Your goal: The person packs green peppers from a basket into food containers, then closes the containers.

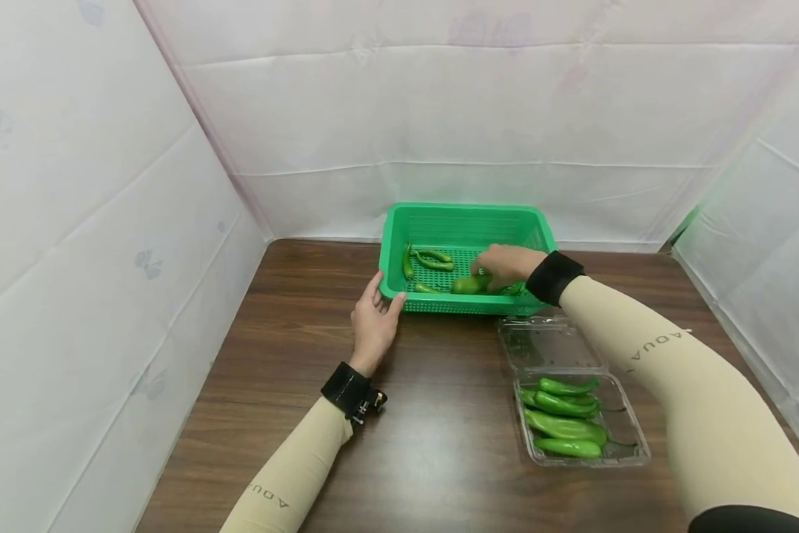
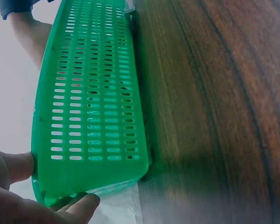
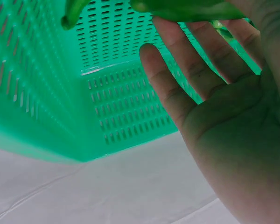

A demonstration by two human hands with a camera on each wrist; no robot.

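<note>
The right hand (image 1: 506, 265) reached inside the green basket (image 1: 466, 222), its fingertips resting on a plump green pepper (image 1: 469, 284) that lay on the basket floor near the front wall; in the right wrist view the fingers (image 3: 177, 88) were nearly straight and slightly spread, their tips against the pepper (image 3: 186, 8), and whether the thumb closed on it could not be told. The left hand (image 1: 375, 322) held the near left corner of the basket, thumb over the rim and fingers relaxed along the outside; the left wrist view showed the thumb (image 2: 11, 168) and one finger (image 2: 77, 207) lightly bracketing the corner of the slotted wall (image 2: 93, 93). The basket stood on a dark wooden table (image 1: 292, 355), close to the rear white cloth backdrop (image 1: 439, 111). Several slender peppers (image 1: 429, 259) lay on the left part of the basket floor, apart from the plump one. A clear plastic clamshell box (image 1: 629, 437) lay open on the table just in front of the basket's right end, its hinged lid (image 1: 549, 342) flat towards the basket and its tray holding more green peppers (image 1: 566, 422). Both forearms wore beige sleeves (image 1: 639, 333) with black wristbands (image 1: 554, 277)
</note>
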